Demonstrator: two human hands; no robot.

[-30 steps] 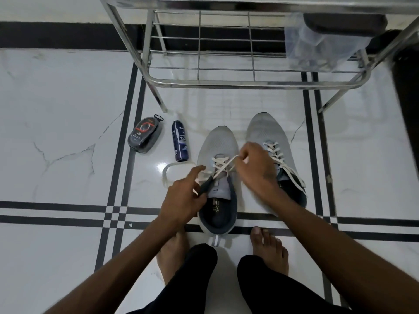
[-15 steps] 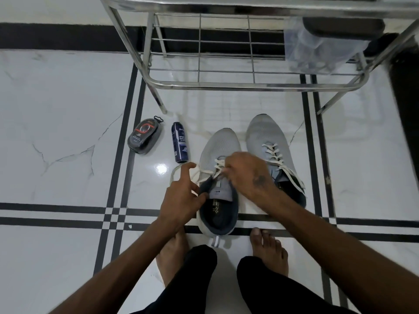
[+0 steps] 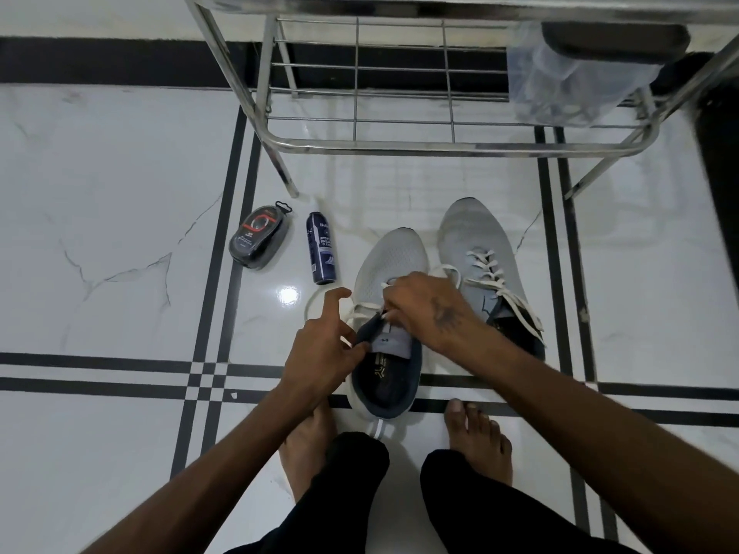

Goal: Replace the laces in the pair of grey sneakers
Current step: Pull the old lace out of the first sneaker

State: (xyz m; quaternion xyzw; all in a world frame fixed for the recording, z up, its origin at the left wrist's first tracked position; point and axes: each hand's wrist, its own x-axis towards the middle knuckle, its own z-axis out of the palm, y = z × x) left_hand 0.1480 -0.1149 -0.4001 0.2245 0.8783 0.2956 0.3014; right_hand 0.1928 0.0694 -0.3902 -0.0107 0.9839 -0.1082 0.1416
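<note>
Two grey sneakers stand side by side on the white floor in front of my bare feet. The left sneaker (image 3: 394, 257) has a white lace (image 3: 362, 307) threaded only through its upper eyelets, with a loop trailing on the floor to its left. My left hand (image 3: 322, 345) pinches the dark collar edge of this sneaker, index finger raised. My right hand (image 3: 426, 303) rests over the tongue and pinches the lace end near the top eyelets. The right sneaker (image 3: 478, 237) sits fully laced in white, untouched.
A dark shoe-polish sponge case (image 3: 260, 241) and a blue sneaker-cleaner spray can (image 3: 321, 247) lie on the floor to the left. A steel shoe rack (image 3: 400, 143) stands just behind the sneakers, with a plastic bag (image 3: 568, 78) on its right side.
My right hand has moved left and down from above the right sneaker's laces onto the left sneaker's tongue, pulling the lace. My left index finger has lifted.
</note>
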